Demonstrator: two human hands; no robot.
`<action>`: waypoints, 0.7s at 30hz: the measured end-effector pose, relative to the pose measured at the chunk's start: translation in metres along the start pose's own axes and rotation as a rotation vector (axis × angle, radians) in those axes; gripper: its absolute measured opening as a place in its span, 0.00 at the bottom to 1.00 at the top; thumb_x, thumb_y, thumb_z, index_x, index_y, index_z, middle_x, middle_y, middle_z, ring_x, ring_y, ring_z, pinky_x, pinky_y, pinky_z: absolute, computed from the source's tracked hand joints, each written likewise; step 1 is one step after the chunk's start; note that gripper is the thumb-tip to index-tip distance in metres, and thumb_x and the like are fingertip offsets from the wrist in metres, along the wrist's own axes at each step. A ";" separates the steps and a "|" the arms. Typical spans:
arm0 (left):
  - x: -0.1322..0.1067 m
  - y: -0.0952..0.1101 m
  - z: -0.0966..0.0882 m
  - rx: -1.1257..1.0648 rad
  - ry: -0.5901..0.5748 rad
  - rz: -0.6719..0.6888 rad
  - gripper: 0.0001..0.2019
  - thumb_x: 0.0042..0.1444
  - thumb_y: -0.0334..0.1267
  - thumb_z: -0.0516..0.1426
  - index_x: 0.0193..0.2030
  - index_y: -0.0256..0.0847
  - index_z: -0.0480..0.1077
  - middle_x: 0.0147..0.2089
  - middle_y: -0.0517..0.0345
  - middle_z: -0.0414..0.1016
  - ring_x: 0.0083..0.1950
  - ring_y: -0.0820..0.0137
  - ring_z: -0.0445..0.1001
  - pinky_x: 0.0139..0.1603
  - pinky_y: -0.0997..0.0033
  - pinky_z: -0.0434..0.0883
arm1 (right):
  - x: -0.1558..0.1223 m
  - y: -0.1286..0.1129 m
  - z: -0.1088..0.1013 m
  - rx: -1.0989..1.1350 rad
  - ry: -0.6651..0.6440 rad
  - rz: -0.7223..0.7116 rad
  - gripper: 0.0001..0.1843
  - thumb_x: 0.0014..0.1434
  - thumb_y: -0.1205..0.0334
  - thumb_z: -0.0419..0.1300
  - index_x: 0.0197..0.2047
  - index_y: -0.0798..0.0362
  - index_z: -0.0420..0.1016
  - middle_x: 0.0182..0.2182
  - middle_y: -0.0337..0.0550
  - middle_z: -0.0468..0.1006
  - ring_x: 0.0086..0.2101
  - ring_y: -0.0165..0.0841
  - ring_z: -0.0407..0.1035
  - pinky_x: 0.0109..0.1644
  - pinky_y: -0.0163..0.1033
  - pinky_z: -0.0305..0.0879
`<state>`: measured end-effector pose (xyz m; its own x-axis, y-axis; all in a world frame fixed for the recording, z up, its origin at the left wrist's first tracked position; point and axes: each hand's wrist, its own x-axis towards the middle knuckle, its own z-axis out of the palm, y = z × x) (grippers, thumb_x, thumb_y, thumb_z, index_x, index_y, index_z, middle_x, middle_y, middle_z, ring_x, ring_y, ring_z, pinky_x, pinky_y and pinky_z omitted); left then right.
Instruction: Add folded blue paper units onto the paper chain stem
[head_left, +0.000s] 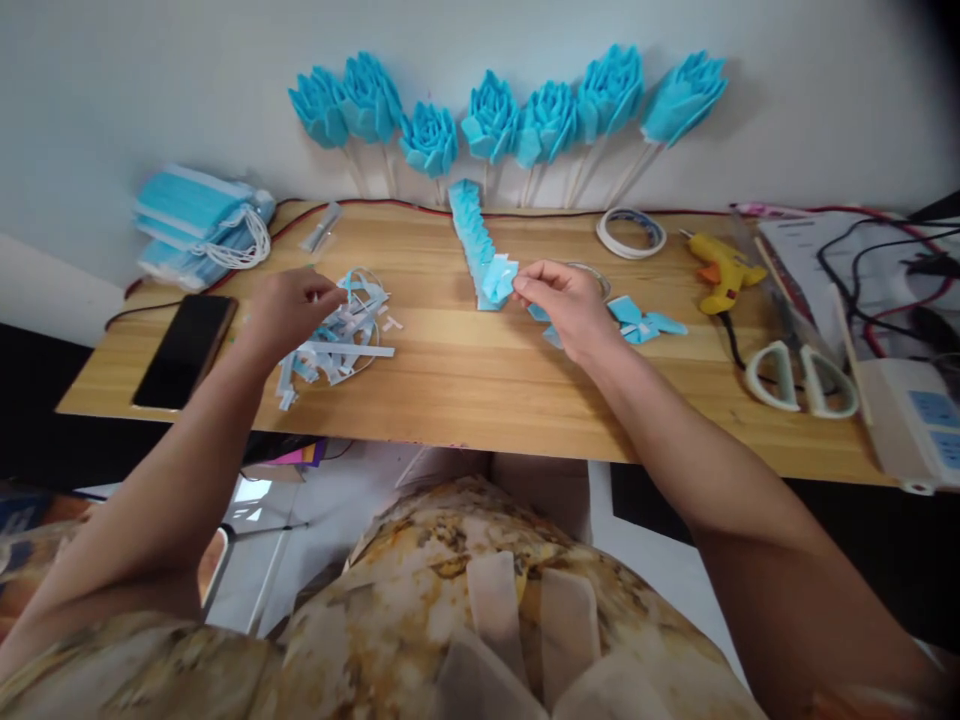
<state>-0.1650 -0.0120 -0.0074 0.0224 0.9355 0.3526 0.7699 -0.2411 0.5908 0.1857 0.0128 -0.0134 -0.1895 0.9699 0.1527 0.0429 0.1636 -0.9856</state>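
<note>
My right hand (566,300) pinches a folded light-blue fabric petal (498,282) between thumb and fingers. That piece is at the near end of a row of overlapping blue petals (471,232) lying on the table. Over at the left, my left hand (289,308) has its fingers closed above a heap of white and blue offcut strips (341,335); whatever it holds is too small to make out. More cut blue pieces (643,322) lie just right of my right hand, partly behind it.
Several blue fabric flowers (431,140) on sticks lean along the wall. On the wooden table (450,390) are face masks (187,215), a phone (185,350), a tape roll (631,248), a yellow glue gun (721,272) and white-handled scissors (776,375). Cables (851,270) crowd the right end.
</note>
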 end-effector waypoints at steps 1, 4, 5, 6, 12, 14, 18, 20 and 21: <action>0.001 0.000 0.000 0.069 0.000 0.010 0.03 0.47 0.35 0.64 0.25 0.41 0.75 0.26 0.59 0.72 0.28 0.69 0.66 0.32 0.66 0.58 | 0.000 -0.001 0.000 0.000 -0.002 0.002 0.04 0.52 0.62 0.63 0.27 0.52 0.74 0.24 0.35 0.74 0.27 0.26 0.66 0.34 0.35 0.62; 0.004 0.017 0.002 0.119 0.042 0.125 0.11 0.45 0.37 0.66 0.37 0.42 0.76 0.39 0.56 0.75 0.41 0.63 0.69 0.41 0.61 0.64 | -0.001 -0.003 0.001 -0.007 -0.020 0.007 0.05 0.52 0.62 0.63 0.26 0.52 0.74 0.24 0.35 0.74 0.27 0.26 0.66 0.35 0.35 0.62; 0.005 0.027 0.004 0.094 0.047 0.169 0.14 0.45 0.39 0.66 0.41 0.43 0.76 0.41 0.55 0.75 0.42 0.64 0.70 0.42 0.61 0.65 | -0.002 -0.004 0.001 -0.008 -0.032 0.009 0.05 0.52 0.62 0.63 0.26 0.52 0.74 0.23 0.35 0.73 0.27 0.26 0.66 0.35 0.35 0.62; 0.005 0.039 0.007 0.049 0.031 0.194 0.16 0.48 0.41 0.66 0.45 0.43 0.75 0.44 0.55 0.75 0.42 0.65 0.70 0.41 0.62 0.67 | -0.003 -0.005 0.002 -0.009 -0.048 0.009 0.05 0.52 0.61 0.63 0.26 0.52 0.73 0.23 0.35 0.73 0.27 0.26 0.65 0.36 0.35 0.63; 0.008 0.116 0.044 -0.278 -0.291 0.035 0.17 0.58 0.47 0.56 0.48 0.38 0.75 0.46 0.51 0.77 0.42 0.67 0.73 0.40 0.69 0.69 | -0.007 -0.004 0.000 -0.013 -0.197 0.005 0.08 0.54 0.56 0.63 0.30 0.53 0.75 0.27 0.36 0.75 0.30 0.28 0.66 0.39 0.36 0.63; 0.014 0.129 0.056 -0.347 -0.390 -0.007 0.18 0.58 0.48 0.55 0.46 0.36 0.76 0.43 0.51 0.78 0.41 0.68 0.73 0.41 0.70 0.68 | -0.008 -0.004 -0.001 -0.021 -0.224 0.001 0.09 0.54 0.55 0.63 0.31 0.53 0.76 0.28 0.37 0.76 0.31 0.28 0.67 0.39 0.36 0.63; 0.026 0.136 0.069 -0.458 -0.527 -0.093 0.14 0.58 0.44 0.54 0.35 0.35 0.75 0.30 0.55 0.75 0.32 0.72 0.70 0.35 0.73 0.67 | -0.008 -0.006 -0.001 -0.048 -0.243 -0.005 0.08 0.54 0.57 0.63 0.30 0.53 0.76 0.28 0.36 0.76 0.31 0.28 0.67 0.39 0.36 0.62; 0.030 0.135 0.072 -0.506 -0.535 -0.143 0.10 0.55 0.40 0.56 0.30 0.35 0.74 0.26 0.58 0.72 0.28 0.74 0.67 0.33 0.74 0.66 | -0.008 -0.007 -0.001 -0.064 -0.242 0.003 0.08 0.54 0.57 0.63 0.30 0.54 0.76 0.27 0.37 0.76 0.30 0.28 0.67 0.39 0.36 0.62; 0.030 0.135 0.073 -0.532 -0.527 -0.169 0.09 0.53 0.39 0.57 0.29 0.35 0.73 0.25 0.59 0.71 0.27 0.75 0.66 0.31 0.75 0.65 | -0.008 -0.007 -0.001 -0.063 -0.238 0.007 0.08 0.54 0.57 0.63 0.30 0.53 0.76 0.28 0.37 0.76 0.31 0.28 0.68 0.40 0.36 0.63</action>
<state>-0.0140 0.0027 0.0302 0.3354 0.9380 -0.0872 0.3825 -0.0510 0.9226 0.1879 0.0044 -0.0078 -0.4143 0.9026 0.1171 0.1043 0.1749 -0.9790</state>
